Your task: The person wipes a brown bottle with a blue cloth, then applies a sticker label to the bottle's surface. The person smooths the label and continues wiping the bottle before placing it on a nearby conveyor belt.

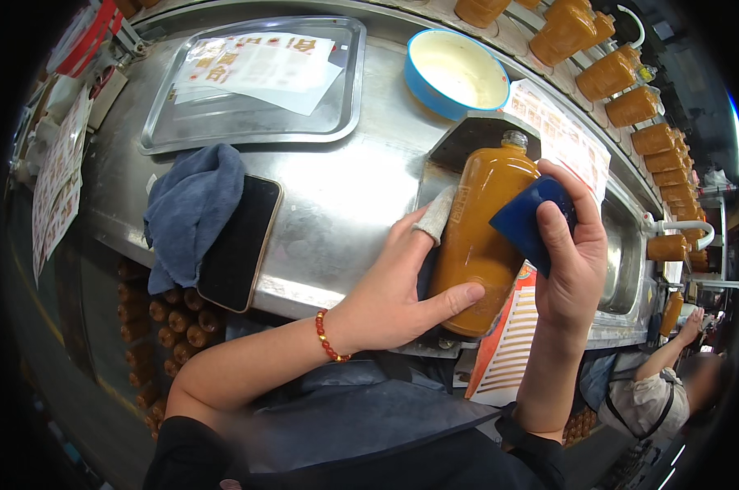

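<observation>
A glossy amber-brown bottle [485, 233] with a clear glass neck lies tilted on a dark metal rest [481, 131] at the bench edge. My left hand [398, 290] steadies it from the left, thumb across its lower body; a pale cloth cover [436, 216] wraps one finger. In my right hand [576, 260] a flat dark-blue scraper [534, 219] is pinched between thumb and fingers. The scraper lies against the bottle's right side. Part of the bottle is hidden behind the scraper and my left thumb.
To the left are a metal tray [353, 82] with printed sheets [259, 69], a blue cloth [194, 204] and a phone [243, 245]. A blue bowl [418, 77] stands behind the bottle. Several brown bottles [565, 33] line the back; a sink [626, 265] and a co-worker [651, 396] are right.
</observation>
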Demonstrator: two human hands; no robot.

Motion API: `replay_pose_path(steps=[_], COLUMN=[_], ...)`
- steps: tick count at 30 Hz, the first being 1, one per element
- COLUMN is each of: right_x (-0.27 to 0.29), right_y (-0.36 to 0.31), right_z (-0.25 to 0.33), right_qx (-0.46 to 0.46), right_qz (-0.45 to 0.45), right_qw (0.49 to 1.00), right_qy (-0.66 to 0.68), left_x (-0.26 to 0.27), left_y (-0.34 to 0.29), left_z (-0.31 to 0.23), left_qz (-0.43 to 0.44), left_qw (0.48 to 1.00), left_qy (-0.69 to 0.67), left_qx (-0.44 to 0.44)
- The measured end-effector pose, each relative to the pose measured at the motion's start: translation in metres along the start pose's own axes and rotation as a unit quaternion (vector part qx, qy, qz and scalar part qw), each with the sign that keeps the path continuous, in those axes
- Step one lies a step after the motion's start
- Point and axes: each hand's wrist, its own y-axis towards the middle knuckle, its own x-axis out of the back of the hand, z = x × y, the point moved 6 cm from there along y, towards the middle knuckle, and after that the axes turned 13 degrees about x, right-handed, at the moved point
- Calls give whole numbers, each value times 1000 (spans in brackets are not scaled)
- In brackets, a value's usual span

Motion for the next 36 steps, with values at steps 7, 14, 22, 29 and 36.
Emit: replay_pose_path(steps=[7,14,22,29,36], right_x=[6,15,46,2,-26], right_y=[-4,-10,-37,-83,-89], right_z=[-2,-7,20,65,57], right_qx=[-16,-38,-23,263,265], right_qz=[-6,-26,-67,118,281], right_qw=[999,996,996,863,837], right_qy=[29,80,-61,-415,-387], left_x=[-2,-4,1,-6,-7], left_y=[-2,0,-10,-3,-5], left_z=[-4,-11,-8,-21,-15], left_qz=[-7,-18,-24,-30,-33], left_qw=[1000,1000,987,978,983], left_qy=[22,20,107,128,138], left_qx=[-14,-12,-121,-159,-115])
